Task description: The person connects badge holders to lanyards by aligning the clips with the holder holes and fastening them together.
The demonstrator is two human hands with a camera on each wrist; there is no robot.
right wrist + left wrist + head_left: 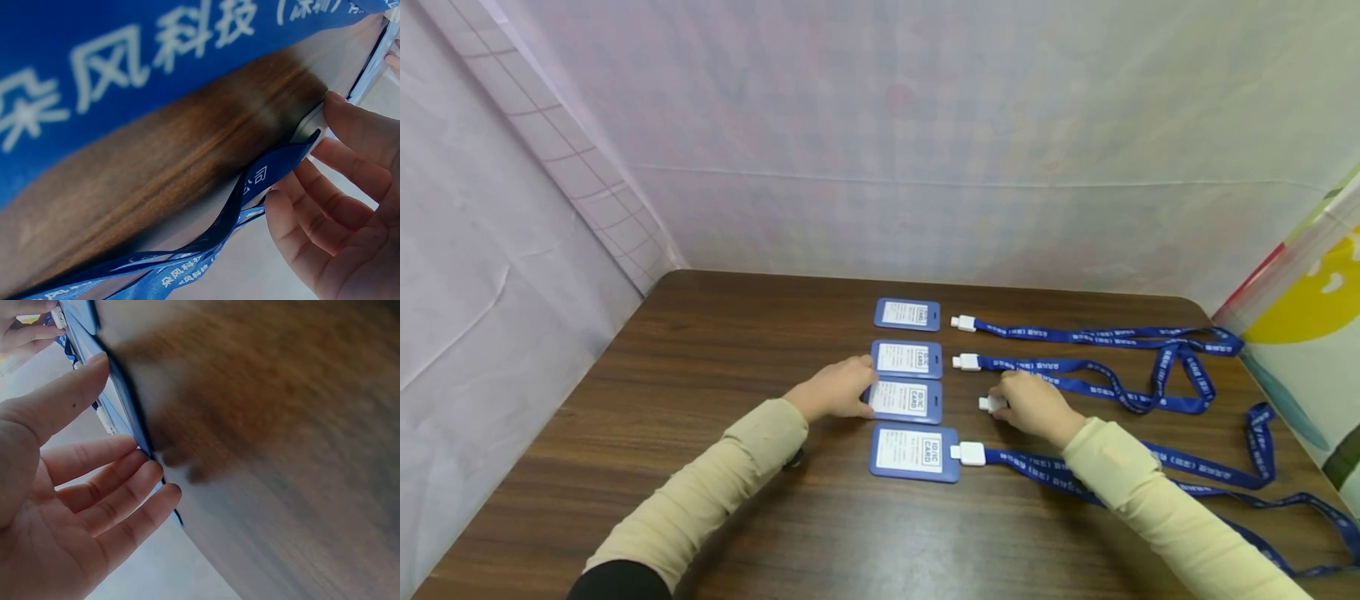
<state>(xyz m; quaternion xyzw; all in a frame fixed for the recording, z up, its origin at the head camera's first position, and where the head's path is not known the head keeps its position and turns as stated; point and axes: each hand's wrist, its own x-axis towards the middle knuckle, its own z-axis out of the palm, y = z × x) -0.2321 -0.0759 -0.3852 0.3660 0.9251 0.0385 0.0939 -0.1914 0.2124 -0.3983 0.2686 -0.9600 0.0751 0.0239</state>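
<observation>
My left hand (837, 388) holds the left end of a blue ID card holder (912, 400), the third from the back, with thumb and fingers at its edges. In the left wrist view the thumb (94, 369) and forefinger lie against this holder. My right hand (1032, 402) pinches the white clip (992, 403) of a blue lanyard, just right of that holder and apart from it. The right wrist view shows the lanyard strap (275, 169) running away from the fingers. Nearest me, another card holder (898, 452) has a white lanyard clip (972, 453) at its slot.
Two more card holders, a back one (895, 313) and a second one (897, 358), lie in the same column. Their lanyard clips, the back clip (966, 322) and the second clip (967, 362), lie to the right, apart from them. Lanyard straps (1180, 375) spread across the brown table (700, 350).
</observation>
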